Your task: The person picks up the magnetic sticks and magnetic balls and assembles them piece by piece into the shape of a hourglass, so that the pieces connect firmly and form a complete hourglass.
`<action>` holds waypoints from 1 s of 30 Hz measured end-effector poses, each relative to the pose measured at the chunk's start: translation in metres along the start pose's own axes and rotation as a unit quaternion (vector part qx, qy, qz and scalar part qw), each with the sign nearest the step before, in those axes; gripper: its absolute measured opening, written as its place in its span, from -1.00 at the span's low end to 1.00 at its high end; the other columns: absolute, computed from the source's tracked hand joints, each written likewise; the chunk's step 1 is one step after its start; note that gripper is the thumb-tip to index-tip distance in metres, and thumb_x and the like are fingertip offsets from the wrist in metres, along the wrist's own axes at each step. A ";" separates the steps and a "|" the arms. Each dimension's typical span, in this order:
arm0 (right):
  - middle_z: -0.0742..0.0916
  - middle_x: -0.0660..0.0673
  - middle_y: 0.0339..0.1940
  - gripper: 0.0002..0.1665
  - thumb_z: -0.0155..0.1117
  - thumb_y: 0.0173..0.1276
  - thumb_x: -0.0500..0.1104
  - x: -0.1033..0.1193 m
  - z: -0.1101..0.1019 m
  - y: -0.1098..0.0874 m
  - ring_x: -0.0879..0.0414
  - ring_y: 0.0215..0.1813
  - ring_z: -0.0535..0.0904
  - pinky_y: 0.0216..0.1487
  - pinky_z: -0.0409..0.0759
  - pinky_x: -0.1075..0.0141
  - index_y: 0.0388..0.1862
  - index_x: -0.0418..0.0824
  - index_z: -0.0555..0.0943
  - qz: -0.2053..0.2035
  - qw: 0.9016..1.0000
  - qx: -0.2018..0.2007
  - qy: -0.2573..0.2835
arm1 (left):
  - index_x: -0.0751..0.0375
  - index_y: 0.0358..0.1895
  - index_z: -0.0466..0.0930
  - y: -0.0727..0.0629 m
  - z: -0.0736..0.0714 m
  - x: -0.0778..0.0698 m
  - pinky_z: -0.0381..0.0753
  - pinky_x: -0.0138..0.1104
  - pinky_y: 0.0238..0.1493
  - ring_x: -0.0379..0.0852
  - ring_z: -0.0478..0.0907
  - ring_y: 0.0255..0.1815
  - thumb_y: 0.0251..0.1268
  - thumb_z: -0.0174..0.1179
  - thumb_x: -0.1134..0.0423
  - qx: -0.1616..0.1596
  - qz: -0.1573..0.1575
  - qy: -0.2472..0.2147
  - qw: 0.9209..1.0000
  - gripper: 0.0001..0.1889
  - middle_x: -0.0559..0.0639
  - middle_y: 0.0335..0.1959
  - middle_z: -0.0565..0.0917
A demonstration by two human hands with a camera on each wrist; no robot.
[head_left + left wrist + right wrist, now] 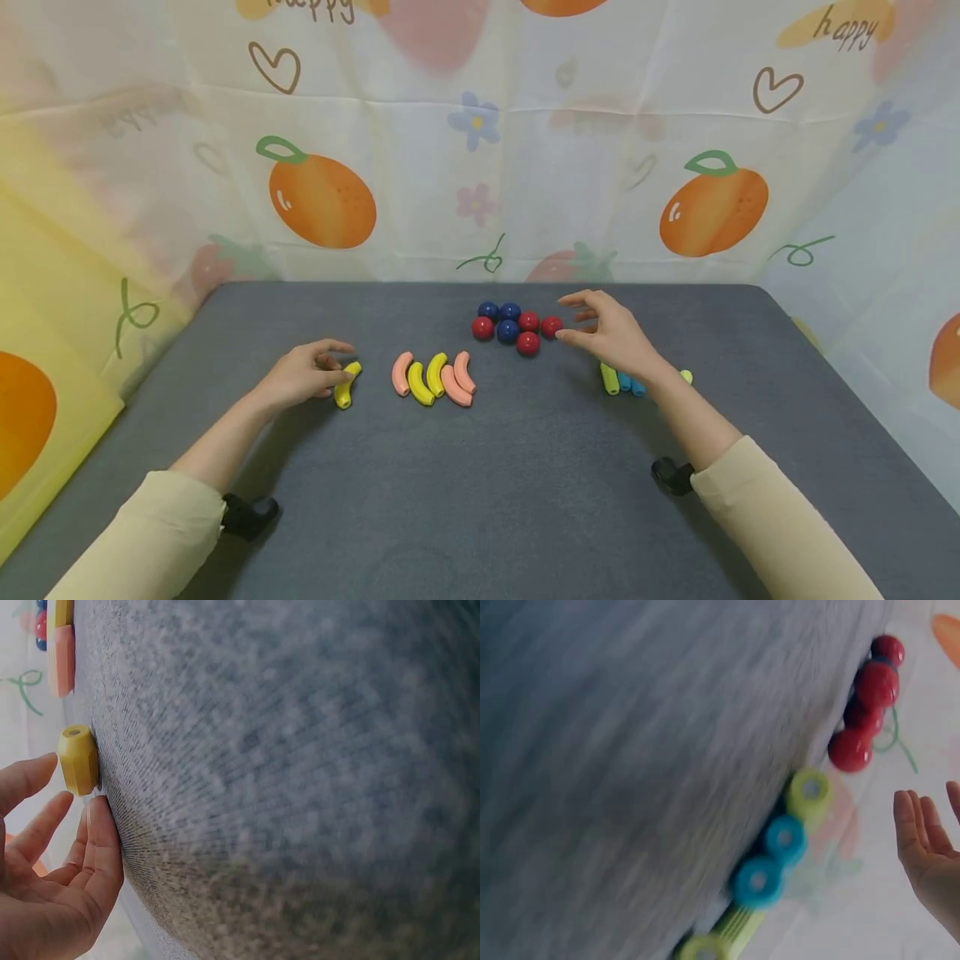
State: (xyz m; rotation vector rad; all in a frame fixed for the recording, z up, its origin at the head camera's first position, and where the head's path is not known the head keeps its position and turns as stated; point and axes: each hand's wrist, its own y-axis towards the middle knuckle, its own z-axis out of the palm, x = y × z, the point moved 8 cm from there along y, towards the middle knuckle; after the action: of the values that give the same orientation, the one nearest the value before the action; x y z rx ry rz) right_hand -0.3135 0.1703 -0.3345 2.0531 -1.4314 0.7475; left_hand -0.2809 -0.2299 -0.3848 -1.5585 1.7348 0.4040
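My left hand (296, 377) is beside a yellow banana-shaped piece (344, 397) at the left of the table. In the left wrist view the thumb and fingers are spread near that piece (79, 761), not closed round it. My right hand (615, 333) is raised over the table at the right end of a cluster of red and blue balls, its thumb and fingers apart near the rightmost red ball (551, 327). Nothing shows in that hand (934, 855) in the right wrist view; contact with the ball cannot be told from the head view.
Pink and yellow curved pieces (427, 383) lie in a row at mid-table. Lime-green (610, 379) and blue (625, 382) tube-shaped pieces lie below the right forearm, which partly hides them. A printed cloth (525, 167) hangs behind the dark table (480, 500).
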 end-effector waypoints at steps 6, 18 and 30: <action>0.52 -0.23 0.32 -0.42 0.35 0.35 -0.07 0.012 0.020 0.013 -0.16 0.25 0.56 0.13 0.62 -0.05 0.31 -0.14 0.47 -0.017 1.000 0.017 -0.014 | 0.24 0.41 0.32 0.001 0.002 0.000 0.69 -0.18 -0.03 -0.09 0.61 -0.18 0.38 0.19 0.15 0.001 -0.001 0.010 1.000 -0.42 0.19 -0.06 0.64; 0.65 -0.23 0.10 -0.57 0.37 0.32 -0.16 0.025 0.042 0.028 -0.15 0.12 0.60 0.12 0.61 0.00 0.15 -0.23 0.59 -0.036 0.996 0.034 -0.067 | 0.24 0.35 0.41 0.001 0.002 -0.001 0.70 -0.15 -0.01 -0.07 0.64 -0.13 0.37 0.19 0.14 -0.006 -0.008 0.020 1.000 -0.47 0.26 0.01 0.67; 0.68 -0.24 0.02 -0.63 0.36 0.32 -0.21 0.028 0.049 0.029 -0.12 0.06 0.61 0.09 0.61 0.04 0.08 -0.29 0.63 -0.059 0.993 0.035 -0.095 | 0.29 0.28 0.47 0.003 0.003 -0.004 0.74 -0.19 -0.11 -0.04 0.69 -0.18 0.36 0.20 0.14 -0.020 -0.012 0.044 0.999 -0.51 0.31 0.02 0.67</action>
State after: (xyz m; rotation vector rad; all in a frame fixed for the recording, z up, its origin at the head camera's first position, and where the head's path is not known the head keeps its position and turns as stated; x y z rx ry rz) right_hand -0.3257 0.1093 -0.3473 2.2936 -1.3849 0.5735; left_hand -0.2833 -0.2250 -0.3848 -1.6468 1.7825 0.3642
